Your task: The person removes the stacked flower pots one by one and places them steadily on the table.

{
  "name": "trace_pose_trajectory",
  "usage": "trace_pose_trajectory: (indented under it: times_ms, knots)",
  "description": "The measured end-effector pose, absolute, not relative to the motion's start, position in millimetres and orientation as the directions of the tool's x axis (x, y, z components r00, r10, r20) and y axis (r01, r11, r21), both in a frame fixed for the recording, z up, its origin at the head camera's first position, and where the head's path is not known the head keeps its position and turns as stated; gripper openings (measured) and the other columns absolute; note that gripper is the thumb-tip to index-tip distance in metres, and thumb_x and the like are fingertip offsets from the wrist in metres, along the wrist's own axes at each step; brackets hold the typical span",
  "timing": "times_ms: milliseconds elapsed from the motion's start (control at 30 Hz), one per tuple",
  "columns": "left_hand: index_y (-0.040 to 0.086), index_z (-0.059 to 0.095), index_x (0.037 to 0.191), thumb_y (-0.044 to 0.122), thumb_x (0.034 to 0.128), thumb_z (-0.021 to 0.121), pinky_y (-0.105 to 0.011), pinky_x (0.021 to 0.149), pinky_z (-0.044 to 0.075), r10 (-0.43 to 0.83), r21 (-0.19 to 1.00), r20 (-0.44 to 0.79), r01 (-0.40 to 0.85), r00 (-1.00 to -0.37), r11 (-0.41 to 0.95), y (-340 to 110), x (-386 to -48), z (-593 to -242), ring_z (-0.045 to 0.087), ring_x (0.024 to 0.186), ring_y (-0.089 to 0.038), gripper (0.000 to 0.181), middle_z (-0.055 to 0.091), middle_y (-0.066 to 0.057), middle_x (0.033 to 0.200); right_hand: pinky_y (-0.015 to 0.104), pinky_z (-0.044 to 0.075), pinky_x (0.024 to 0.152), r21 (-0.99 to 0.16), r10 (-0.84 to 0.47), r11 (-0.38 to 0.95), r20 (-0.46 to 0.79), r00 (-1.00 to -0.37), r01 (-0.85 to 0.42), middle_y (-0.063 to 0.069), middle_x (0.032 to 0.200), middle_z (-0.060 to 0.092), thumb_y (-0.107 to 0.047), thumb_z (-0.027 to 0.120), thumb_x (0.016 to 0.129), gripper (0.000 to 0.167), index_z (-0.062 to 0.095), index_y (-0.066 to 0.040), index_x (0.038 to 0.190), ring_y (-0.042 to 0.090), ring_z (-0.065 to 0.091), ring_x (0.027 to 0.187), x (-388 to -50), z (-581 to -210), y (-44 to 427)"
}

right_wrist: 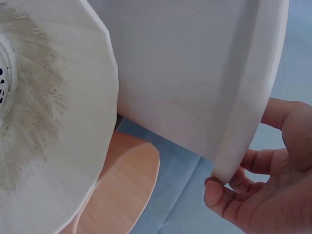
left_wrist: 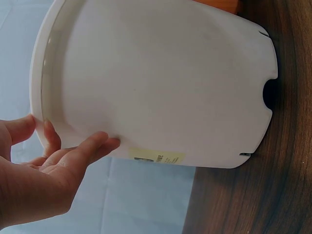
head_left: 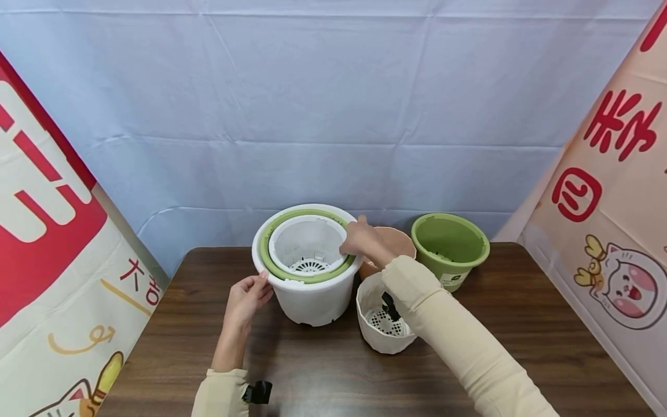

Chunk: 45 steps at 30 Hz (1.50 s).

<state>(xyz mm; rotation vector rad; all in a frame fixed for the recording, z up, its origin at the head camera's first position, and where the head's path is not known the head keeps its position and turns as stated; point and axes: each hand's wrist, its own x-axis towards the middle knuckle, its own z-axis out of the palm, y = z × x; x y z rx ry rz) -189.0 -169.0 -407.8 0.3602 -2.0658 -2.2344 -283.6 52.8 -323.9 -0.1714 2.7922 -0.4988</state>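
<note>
The large white pot (head_left: pixel 311 304) stands upright on the tabletop (head_left: pixel 179 330), with a green pot (head_left: pixel 312 279) nested inside it and a small white pot (head_left: pixel 307 238) inside that. The left hand (head_left: pixel 247 294) has its grip closed on the outer rim at the near left, some fingers resting along the wall. The right hand (head_left: pixel 361 238) holds the rim opposite, its grip closed with fingers curled. Just right sits a cream pot (head_left: pixel 383 341); behind it, an orange pot (head_left: pixel 400 240); farther right, a second green pot (head_left: pixel 438 265).
</note>
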Motion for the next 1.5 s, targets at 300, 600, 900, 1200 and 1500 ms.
trace_pose_trajectory:
  times_ms: [300, 600, 900, 1200, 1500]
  knots:
    - [-0.014, 0.052, 0.101, 0.017, 0.0948, 0.051, -0.037, 0.086, 0.049, -0.211, 0.992, -0.116, -0.1, -0.971, -0.082, -168.9, -187.8, -408.7, 0.06, 0.08, -0.009, 0.032, 0.06, -0.003, 0.083, 0.025, 0.048, 0.06, -0.36, -0.175, 0.931, -0.273, -0.946, -0.068, 0.016, 0.106, 0.034, -0.014, 0.065, 0.079, 0.032, 0.058, 0.005, 0.103, 0.022, 0.052, 0.074, -286.7, -326.2, 55.1]
    - [-0.014, 0.052, 0.101, 0.017, 0.0946, 0.052, -0.034, 0.084, 0.051, -0.214, 0.991, -0.118, -0.101, -0.97, -0.088, -169.1, -187.3, -408.7, 0.06, 0.078, -0.009, 0.032, 0.061, -0.004, 0.083, 0.025, 0.048, 0.059, -0.364, -0.154, 0.93, -0.293, -0.944, -0.039, 0.015, 0.105, 0.034, -0.013, 0.063, 0.077, 0.029, 0.058, 0.005, 0.099, 0.022, 0.052, 0.073, -287.1, -324.5, 54.6]
    - [-0.014, 0.052, 0.101, 0.017, 0.0949, 0.051, -0.036, 0.086, 0.049, -0.212, 0.991, -0.124, -0.108, -0.969, -0.084, -168.9, -187.6, -407.8, 0.06, 0.08, -0.009, 0.032, 0.06, -0.004, 0.084, 0.028, 0.048, 0.061, -0.344, -0.154, 0.937, -0.252, -0.955, -0.061, 0.017, 0.111, 0.033, -0.026, 0.069, 0.08, 0.047, 0.055, 0.004, 0.113, 0.022, 0.054, 0.073, -286.4, -330.6, 54.4]
    - [-0.014, 0.052, 0.1, 0.017, 0.0947, 0.052, -0.035, 0.085, 0.05, -0.216, 0.991, -0.12, -0.102, -0.969, -0.092, -168.5, -187.6, -408.2, 0.06, 0.079, -0.009, 0.032, 0.06, -0.004, 0.082, 0.029, 0.046, 0.057, -0.32, -0.139, 0.946, -0.241, -0.961, -0.057, 0.017, 0.11, 0.033, -0.023, 0.068, 0.079, 0.041, 0.057, 0.003, 0.109, 0.022, 0.055, 0.07, -286.1, -331.8, 53.1]
    - [-0.015, 0.052, 0.101, 0.016, 0.095, 0.051, -0.038, 0.088, 0.048, -0.218, 0.99, -0.123, -0.104, -0.968, -0.097, -168.6, -188.8, -408.3, 0.06, 0.082, -0.011, 0.031, 0.061, -0.004, 0.083, 0.028, 0.044, 0.052, -0.328, -0.126, 0.944, -0.247, -0.961, -0.039, 0.018, 0.111, 0.032, -0.017, 0.065, 0.079, 0.024, 0.059, 0.0, 0.094, 0.021, 0.054, 0.066, -286.6, -330.4, 52.4]
